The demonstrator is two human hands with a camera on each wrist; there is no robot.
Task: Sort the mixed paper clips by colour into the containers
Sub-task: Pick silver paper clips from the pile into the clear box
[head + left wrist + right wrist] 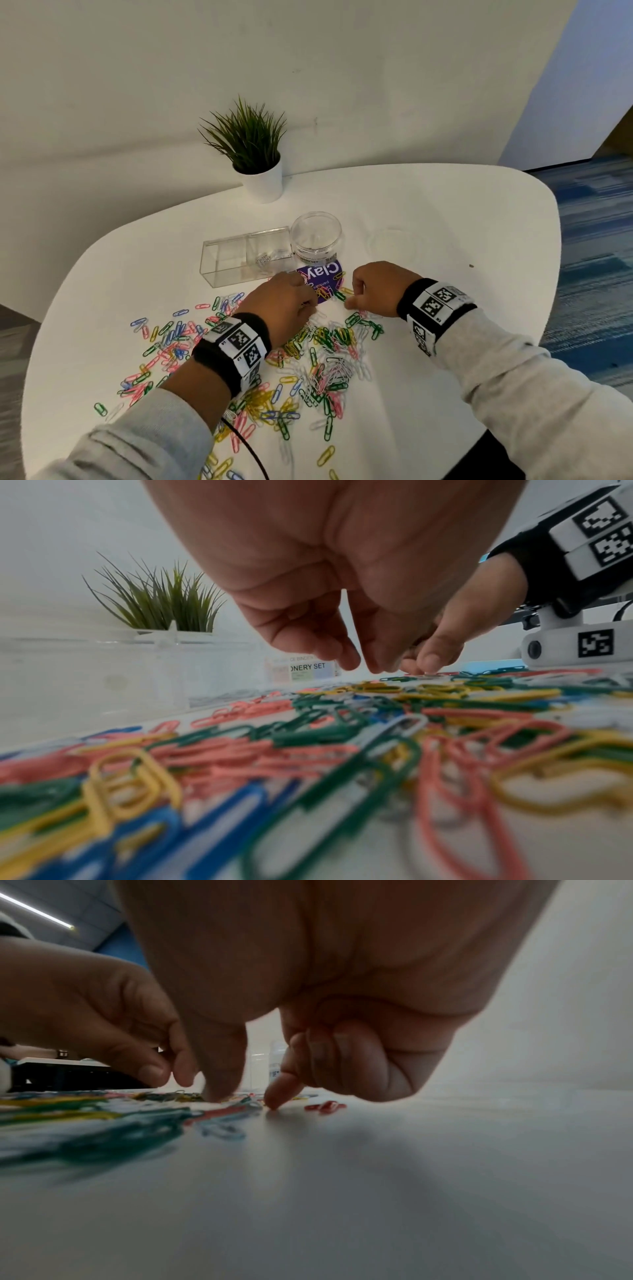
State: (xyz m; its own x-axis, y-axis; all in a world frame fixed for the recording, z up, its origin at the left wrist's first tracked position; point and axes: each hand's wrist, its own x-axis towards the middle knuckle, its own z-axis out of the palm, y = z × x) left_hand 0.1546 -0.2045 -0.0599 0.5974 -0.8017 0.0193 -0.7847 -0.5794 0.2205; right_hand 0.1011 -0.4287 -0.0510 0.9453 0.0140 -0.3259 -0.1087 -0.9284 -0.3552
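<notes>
A wide heap of mixed paper clips (308,359) in pink, green, yellow, blue and white covers the near half of the white table. Behind it stand a clear two-compartment box (222,257) with a few pale clips (263,261) in its right half, and a round clear jar (317,236). A purple lid (325,274) lies in front of the jar with some clips on it. My left hand (310,301) reaches down at the heap's far edge, fingertips (346,661) bunched; any clip between them is hidden. My right hand (246,1096) has thumb and forefinger apart, tips on the table beside clips, other fingers curled.
A potted green plant (255,161) stands at the back by the wall. A faint clear round lid (394,245) lies right of the jar. Two red clips (325,1106) lie apart to the right. The table's rounded edge (548,274) drops to blue carpet.
</notes>
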